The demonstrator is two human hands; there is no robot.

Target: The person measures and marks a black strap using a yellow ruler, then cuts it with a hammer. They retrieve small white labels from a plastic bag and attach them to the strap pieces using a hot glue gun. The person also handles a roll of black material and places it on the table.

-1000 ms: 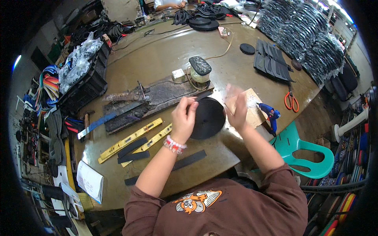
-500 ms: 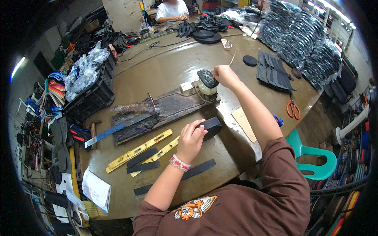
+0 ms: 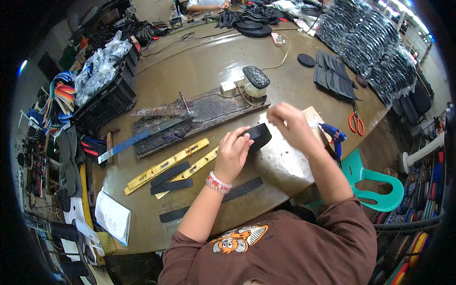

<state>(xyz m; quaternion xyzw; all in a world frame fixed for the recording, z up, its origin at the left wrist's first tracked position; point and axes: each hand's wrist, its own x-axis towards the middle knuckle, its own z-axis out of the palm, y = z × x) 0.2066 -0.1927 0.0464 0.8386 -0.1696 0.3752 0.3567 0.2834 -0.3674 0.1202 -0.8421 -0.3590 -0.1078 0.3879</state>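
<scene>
While your left hand (image 3: 233, 151) grips the black strap roll (image 3: 257, 137) just above the counter (image 3: 209, 71), your right hand (image 3: 289, 124) hovers beside it, fingers pinched, hold unclear; loose black strips (image 3: 173, 172) lie unused, so work looks partway.

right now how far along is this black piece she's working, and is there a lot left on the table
Already done, by the look of it: bagged black pieces are piled at the far right. In hand: the left hand grips a black round piece while the right hand, blurred, hovers beside it. Left: flat black strips lie loose near the table edge, apparently unworked.
</scene>
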